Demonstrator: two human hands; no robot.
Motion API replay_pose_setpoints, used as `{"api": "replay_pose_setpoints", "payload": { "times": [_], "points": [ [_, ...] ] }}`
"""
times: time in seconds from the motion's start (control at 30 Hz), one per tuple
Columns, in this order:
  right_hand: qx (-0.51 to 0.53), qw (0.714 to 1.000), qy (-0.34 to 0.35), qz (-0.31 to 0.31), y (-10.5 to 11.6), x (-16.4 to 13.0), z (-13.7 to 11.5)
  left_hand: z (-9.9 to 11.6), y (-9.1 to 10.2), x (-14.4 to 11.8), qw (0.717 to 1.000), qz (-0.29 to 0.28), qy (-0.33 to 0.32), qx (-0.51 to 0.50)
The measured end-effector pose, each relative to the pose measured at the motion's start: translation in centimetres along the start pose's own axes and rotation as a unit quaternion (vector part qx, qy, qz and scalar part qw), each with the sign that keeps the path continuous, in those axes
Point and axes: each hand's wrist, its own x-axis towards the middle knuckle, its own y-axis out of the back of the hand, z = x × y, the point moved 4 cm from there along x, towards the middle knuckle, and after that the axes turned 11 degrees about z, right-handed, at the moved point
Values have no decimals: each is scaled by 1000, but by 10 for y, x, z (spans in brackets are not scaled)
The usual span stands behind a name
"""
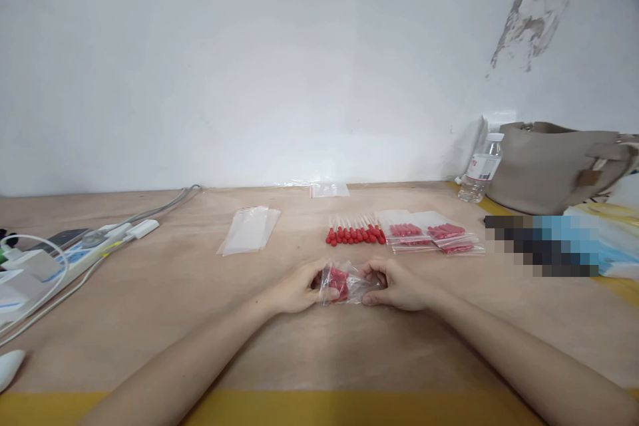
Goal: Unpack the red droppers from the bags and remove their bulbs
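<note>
Between my two hands is a clear plastic zip bag [355, 287] with red pieces [338, 284] showing inside it. My left hand [302, 287] pinches the end where the red pieces lie, its thumb across the front. On the opposite end, the fingers and thumb of my right hand [394, 285] are closed on the clear film. Just beyond lies a row of red-tipped white sticks [355, 234]. To their right, filled zip bags [414, 243] with red contents overlap. Flat unfilled zip bags [249, 231] are stacked farther left.
A power strip [82, 256] with cables runs along the left side, near a phone [70, 237]. At the back right stand a water bottle [482, 170] and a grey-beige handbag [549, 170]. Another clear bag [329, 190] lies by the wall.
</note>
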Motion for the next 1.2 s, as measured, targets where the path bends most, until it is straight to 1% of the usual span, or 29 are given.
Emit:
{"api": "replay_pose_setpoints", "payload": {
  "times": [0.13,0.27,0.37,0.47,0.5,0.57,0.6,0.67,0.73,0.77,0.8,0.83,0.87,0.9,0.97,1.0,1.07,1.1,1.13,1.2],
  "points": [
    [-62,997,39,39,4,-1,-1,-1,-4,0,998,19,14,-63],
    [-91,991,84,55,5,-2,-7,-7,-7,1,991,37,29,-124],
    [-102,989,91,60,5,-3,-8,-11,-8,4,984,44,31,-170],
    [-102,989,83,66,5,-3,-7,-15,2,9,978,66,27,-194],
    [-102,989,81,69,5,-3,-7,-18,10,10,978,69,29,-194],
    [-100,989,80,71,5,-3,-6,-26,33,13,981,51,41,-180],
    [-99,989,82,70,5,-3,-6,-32,49,13,983,54,52,-168],
    [-96,989,84,69,5,-3,-7,-45,85,13,986,88,76,-119],
    [-96,989,87,70,6,-3,-7,-55,117,13,985,140,72,-72],
    [-96,989,88,73,6,-3,-8,-59,129,13,979,182,68,-55],
    [-96,989,90,74,6,-3,-8,-62,137,14,971,228,62,-37],
    [-96,988,92,75,6,-2,-8,-64,139,15,961,269,56,-21],
    [-96,988,93,76,6,-2,-9,-66,137,16,951,306,50,-5],
    [-96,988,95,75,6,-2,-9,-66,130,19,941,336,43,12],
    [-95,988,97,73,5,-2,-10,-67,108,25,931,362,27,47],
    [-95,988,97,71,5,-3,-10,-66,94,30,931,358,14,69],
    [-96,988,95,72,5,-3,-11,-61,66,39,937,303,-40,171],
    [-99,988,94,73,5,-3,-11,-59,55,43,937,279,-52,202],
    [-102,988,94,74,6,-3,-11,-58,45,47,938,261,-56,220],
    [-109,987,96,72,6,-3,-12,-58,31,53,945,234,-46,222]
  ]
}}
